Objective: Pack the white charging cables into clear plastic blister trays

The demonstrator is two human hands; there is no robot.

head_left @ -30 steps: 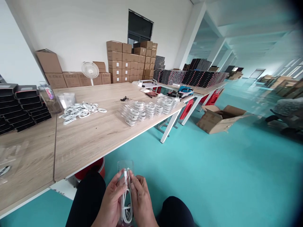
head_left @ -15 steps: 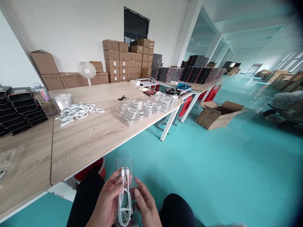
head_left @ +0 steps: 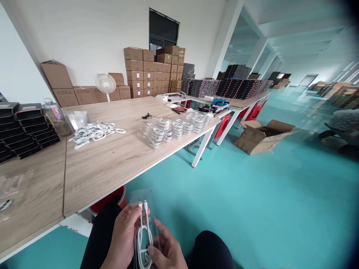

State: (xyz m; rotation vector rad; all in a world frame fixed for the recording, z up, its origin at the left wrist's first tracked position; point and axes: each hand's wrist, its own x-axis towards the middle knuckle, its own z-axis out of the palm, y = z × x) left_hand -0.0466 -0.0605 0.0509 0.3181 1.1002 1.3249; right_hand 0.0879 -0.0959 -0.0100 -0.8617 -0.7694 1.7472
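Observation:
Between my knees, a coiled white charging cable lies over a clear plastic tray, its two plugs pointing away from me. My left hand grips the tray's left side, its thumb up by the plugs. From the right, my right hand holds the lower part, its thumb pressed on the coil and its fingers along the tray's edge. On the table lie a heap of loose white cables and several rows of clear trays with coiled cables.
The wooden table runs across in front, a red bucket under its edge. Black boxes and a plastic bottle stand at left. An opened carton sits on the floor at right; a fan stands behind.
My right thumb has moved down from the tray's edge onto the coil. My left thumb has shifted up to the plugs. The tray and cable have moved slightly left.

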